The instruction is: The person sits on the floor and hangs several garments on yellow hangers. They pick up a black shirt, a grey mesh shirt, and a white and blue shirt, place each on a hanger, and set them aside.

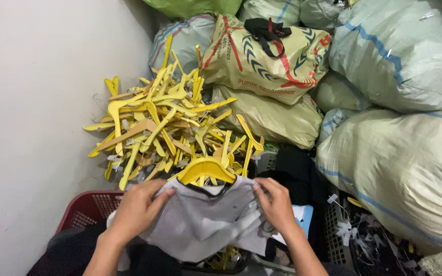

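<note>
Grey mesh top (200,220) on yellow hanger (205,168), both hands, L (136,207) & R (277,204), gripping shoulders.

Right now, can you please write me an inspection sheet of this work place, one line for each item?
Surface: no table seen; the work is held above a red plastic basket.
Job's things: a grey mesh garment sits on a yellow hanger.
Clutter: a loose pile of yellow hangers by the white wall; plastic tags at lower right.
Hands: left hand and right hand each grip a shoulder of the garment.
Cables: nothing seen.
Surroundings: stuffed woven sacks, one printed sack with a black strap on top.
</note>
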